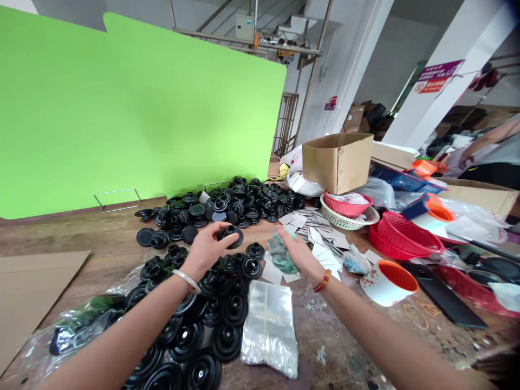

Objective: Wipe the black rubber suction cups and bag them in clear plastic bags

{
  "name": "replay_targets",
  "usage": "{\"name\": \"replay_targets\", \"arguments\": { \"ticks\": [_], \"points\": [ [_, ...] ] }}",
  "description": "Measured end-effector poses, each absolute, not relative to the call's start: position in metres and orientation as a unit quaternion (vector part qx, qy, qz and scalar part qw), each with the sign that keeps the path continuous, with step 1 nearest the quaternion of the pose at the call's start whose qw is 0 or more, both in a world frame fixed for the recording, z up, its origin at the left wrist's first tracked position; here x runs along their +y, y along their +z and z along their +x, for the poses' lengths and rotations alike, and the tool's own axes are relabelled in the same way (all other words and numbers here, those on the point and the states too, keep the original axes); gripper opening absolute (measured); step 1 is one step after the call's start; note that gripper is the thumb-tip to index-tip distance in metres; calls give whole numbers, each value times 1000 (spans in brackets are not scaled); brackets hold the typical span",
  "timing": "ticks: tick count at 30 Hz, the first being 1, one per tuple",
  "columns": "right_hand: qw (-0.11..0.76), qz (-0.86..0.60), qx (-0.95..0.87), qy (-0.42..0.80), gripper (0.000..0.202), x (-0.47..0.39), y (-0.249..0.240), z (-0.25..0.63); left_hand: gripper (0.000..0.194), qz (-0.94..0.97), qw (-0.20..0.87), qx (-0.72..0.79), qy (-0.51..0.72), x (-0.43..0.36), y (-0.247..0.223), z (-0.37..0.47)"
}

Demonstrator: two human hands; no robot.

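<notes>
My left hand (209, 246) grips a black round knobbed disc (233, 236) by its edge, thumb and fingers around it, just above the table. In my right hand (296, 250) is a crumpled grey-green cloth (281, 254), held to the right of the disc and apart from it. Under and around my left forearm lie many loose black discs (226, 338) of the same sort. A larger heap of them (260, 197) sits behind my hands. Close below the cloth is a stack of clear plastic bags (268, 325) bound with a rubber band.
White paper cards (325, 230) lie scattered right of the cloth. A floral cup with orange inside (388, 284), a black phone (444, 295) and red baskets (406, 235) crowd the right side. A cardboard box (337, 162) stands behind. Green boards (142, 108) close off the back. A person (491, 146) is far right.
</notes>
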State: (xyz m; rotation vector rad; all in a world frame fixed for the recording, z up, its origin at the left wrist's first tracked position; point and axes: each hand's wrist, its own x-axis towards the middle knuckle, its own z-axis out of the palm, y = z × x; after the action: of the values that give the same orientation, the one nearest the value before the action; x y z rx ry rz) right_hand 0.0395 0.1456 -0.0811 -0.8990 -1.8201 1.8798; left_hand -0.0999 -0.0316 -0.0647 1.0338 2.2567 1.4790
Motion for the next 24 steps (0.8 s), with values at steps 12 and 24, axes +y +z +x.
{"name": "replay_targets", "arguments": {
  "ticks": [12,24],
  "points": [
    [156,-261,-646,700,42,151,-126,56,42,457,176,809,325,-24,-88,-117],
    [134,-235,-593,758,35,142,-126,51,31,232,100,949,190,-52,-94,-242]
  ]
}}
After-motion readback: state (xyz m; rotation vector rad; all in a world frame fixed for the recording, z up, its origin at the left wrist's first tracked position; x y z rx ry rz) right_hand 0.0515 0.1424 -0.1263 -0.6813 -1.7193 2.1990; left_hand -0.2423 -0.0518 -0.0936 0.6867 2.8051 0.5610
